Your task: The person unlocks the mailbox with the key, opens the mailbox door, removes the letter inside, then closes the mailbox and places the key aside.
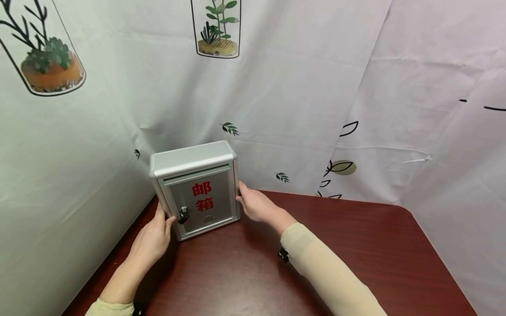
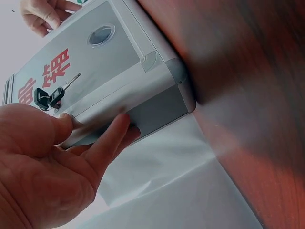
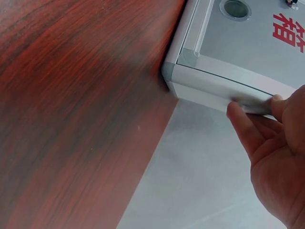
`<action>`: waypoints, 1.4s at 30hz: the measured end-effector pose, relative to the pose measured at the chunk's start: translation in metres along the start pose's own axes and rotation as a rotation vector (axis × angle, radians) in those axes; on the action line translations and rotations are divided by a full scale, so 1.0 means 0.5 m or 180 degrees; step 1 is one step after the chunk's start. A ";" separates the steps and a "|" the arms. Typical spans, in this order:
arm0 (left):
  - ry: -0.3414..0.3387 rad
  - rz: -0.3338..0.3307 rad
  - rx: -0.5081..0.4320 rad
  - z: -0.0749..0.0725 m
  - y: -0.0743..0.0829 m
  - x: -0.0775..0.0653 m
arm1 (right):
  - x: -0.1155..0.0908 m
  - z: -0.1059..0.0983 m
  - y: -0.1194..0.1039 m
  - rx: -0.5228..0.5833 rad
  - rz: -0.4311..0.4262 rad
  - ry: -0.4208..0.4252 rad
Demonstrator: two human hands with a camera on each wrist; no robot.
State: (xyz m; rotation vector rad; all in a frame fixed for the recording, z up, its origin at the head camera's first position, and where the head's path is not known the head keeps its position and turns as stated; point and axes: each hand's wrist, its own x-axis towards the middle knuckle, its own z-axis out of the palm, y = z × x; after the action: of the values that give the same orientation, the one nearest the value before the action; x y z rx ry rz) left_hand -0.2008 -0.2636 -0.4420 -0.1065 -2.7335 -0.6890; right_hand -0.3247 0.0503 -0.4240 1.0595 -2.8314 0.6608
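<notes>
A silver-grey metal mailbox point(image 1: 222, 193) with red characters on its door stands at the table's back left, door towards me. It is turned slightly. Small keys point(image 2: 44, 98) with dark heads hang at the lock on the door's left side. My left hand point(image 1: 152, 239) holds the box's left side, its thumb by the front edge near the keys and its fingers along the side wall. On the opposite side, my right hand point(image 1: 258, 205) grips the right wall, thumb towards the front edge. In the right wrist view the fingertips point(image 3: 233, 109) touch that wall.
The dark red wooden table point(image 1: 245, 272) lies beneath the box, with a rounded corner at the back right. White curtains point(image 1: 300, 87) printed with plants hang close behind and to the left. The box stands near the curtained back-left corner.
</notes>
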 end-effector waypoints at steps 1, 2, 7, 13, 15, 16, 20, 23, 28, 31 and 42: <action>-0.0005 -0.0004 -0.0006 0.000 0.000 0.000 | -0.001 0.000 0.000 0.0017 0.0015 -0.0004; -0.0009 -0.0007 -0.0010 0.001 0.000 0.001 | -0.001 0.001 0.001 0.0033 0.0032 -0.0006; -0.0023 -0.0002 -0.0046 0.004 0.001 0.001 | -0.006 0.006 0.004 0.0103 0.0107 0.0027; -0.0002 0.0018 -0.0087 0.009 0.001 0.000 | -0.016 0.009 0.009 0.0149 0.0110 0.0118; -0.0010 0.0020 -0.0110 0.011 0.002 -0.001 | -0.019 0.009 0.011 0.0148 0.0089 0.0152; -0.0017 0.0020 -0.0122 0.011 0.003 -0.001 | -0.021 0.009 0.012 0.0145 0.0081 0.0168; -0.0051 0.0031 -0.0156 0.013 0.009 0.002 | -0.030 0.010 0.016 0.0154 0.0111 0.0201; -0.0086 0.0050 -0.0170 0.015 0.014 0.006 | -0.039 0.010 0.019 0.0174 0.0149 0.0217; -0.0094 0.0118 -0.0201 0.022 0.020 0.010 | -0.054 0.009 0.025 0.0162 0.0160 0.0319; -0.0104 0.0151 -0.0204 0.026 0.025 0.012 | -0.063 0.007 0.030 0.0169 0.0184 0.0379; -0.0209 0.0247 -0.0256 0.038 0.053 0.033 | -0.102 -0.002 0.047 0.0123 0.0198 0.0599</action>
State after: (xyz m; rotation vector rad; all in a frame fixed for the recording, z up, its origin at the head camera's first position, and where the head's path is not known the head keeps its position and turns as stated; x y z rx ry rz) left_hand -0.2181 -0.2316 -0.4406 -0.2567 -2.7472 -0.7865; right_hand -0.3009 0.0978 -0.4415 0.8667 -2.7089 0.7790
